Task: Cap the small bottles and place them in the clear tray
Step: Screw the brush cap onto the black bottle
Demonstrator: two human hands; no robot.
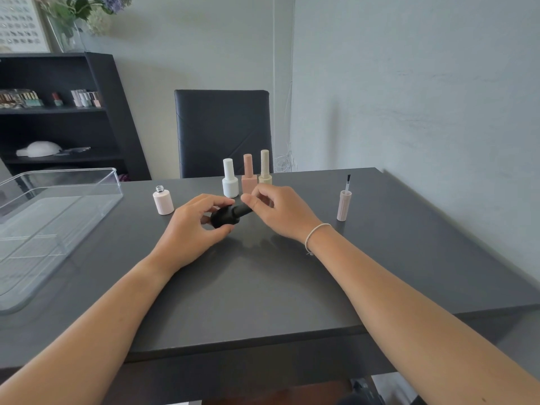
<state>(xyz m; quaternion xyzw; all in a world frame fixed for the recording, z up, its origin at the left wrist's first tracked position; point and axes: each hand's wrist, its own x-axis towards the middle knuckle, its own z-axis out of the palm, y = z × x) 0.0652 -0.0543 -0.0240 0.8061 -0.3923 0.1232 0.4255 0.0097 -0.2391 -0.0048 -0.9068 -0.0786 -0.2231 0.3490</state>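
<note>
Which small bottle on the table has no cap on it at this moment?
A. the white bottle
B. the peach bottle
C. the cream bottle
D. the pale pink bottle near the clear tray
D: the pale pink bottle near the clear tray shows a bare threaded neck, while the white bottle, peach bottle and cream bottle all wear caps.

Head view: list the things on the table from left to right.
Clear tray → uncapped pale pink bottle → left hand → black bottle held in both hands → right hand → ribbed brush cap standing brush-up.
</note>
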